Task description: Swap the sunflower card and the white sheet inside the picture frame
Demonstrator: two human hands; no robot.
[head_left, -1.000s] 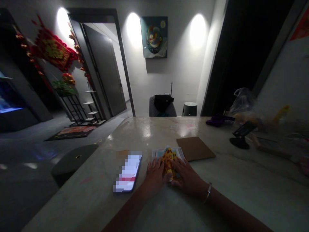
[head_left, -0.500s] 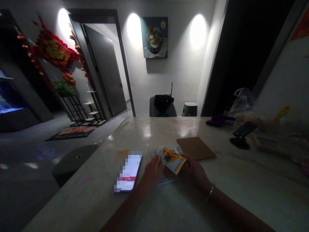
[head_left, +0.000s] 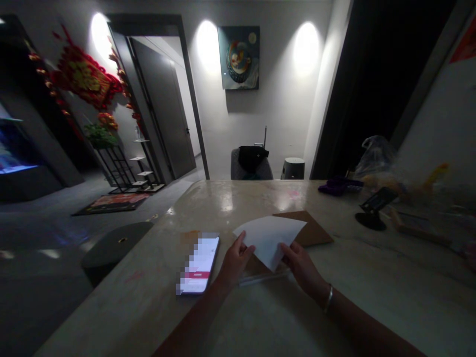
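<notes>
A white sheet of paper [head_left: 269,235] is held up in both hands, slightly bent, its blank side facing me. My left hand [head_left: 235,258] pinches its left edge between thumb and fingers. On the lower right edge, my right hand [head_left: 299,263], with a bracelet at the wrist, pinches it too. Beneath the paper lies a flat brown piece with a clear or pale edge [head_left: 260,279], mostly hidden. A brown board [head_left: 316,230] rests behind and to the right, partly covered by the sheet.
A lit phone [head_left: 203,265] lies left of my hands on the marble-look table [head_left: 148,297]. To the right are a black phone stand [head_left: 372,220], a wooden frame [head_left: 418,225], a purple cloth [head_left: 338,185] and a clear plastic bag [head_left: 377,156]. A round stool [head_left: 111,243] stands at the left.
The paper showed a colourful yellow-and-blue picture before; now a larger blank white side faces me. Both hands have shifted their hold on it.
</notes>
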